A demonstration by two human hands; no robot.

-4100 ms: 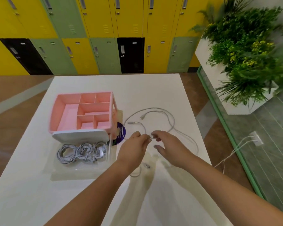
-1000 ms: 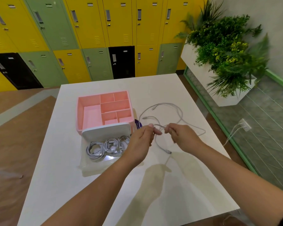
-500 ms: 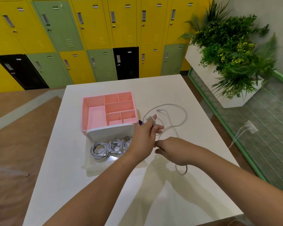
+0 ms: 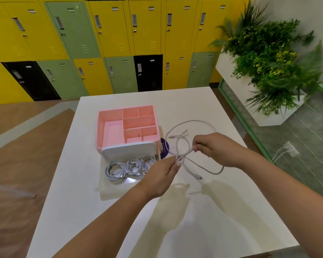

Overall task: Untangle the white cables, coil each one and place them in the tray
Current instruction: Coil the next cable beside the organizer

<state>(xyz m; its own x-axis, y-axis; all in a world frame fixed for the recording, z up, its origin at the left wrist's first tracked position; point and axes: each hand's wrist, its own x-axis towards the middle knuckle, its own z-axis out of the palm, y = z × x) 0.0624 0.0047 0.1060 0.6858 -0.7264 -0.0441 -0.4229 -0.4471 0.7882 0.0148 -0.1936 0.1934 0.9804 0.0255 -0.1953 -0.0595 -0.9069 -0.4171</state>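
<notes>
A loose white cable loops over the white table to the right of the organiser. My left hand pinches a strand of it near the tray's right edge. My right hand pinches the same strand higher and to the right, so a short taut piece runs between them. One plug end hangs below my hands. Several coiled white cables lie in the clear tray, left of my left hand.
A pink divided organiser with a white front stands behind the tray. A purple disc peeks out at its right side. A white planter with green plants stands right of the table. Lockers line the back wall.
My right hand has risen from below my left hand to above and right of it, drawing the strand taut. My left hand has dropped lower. The view shifted slightly.
</notes>
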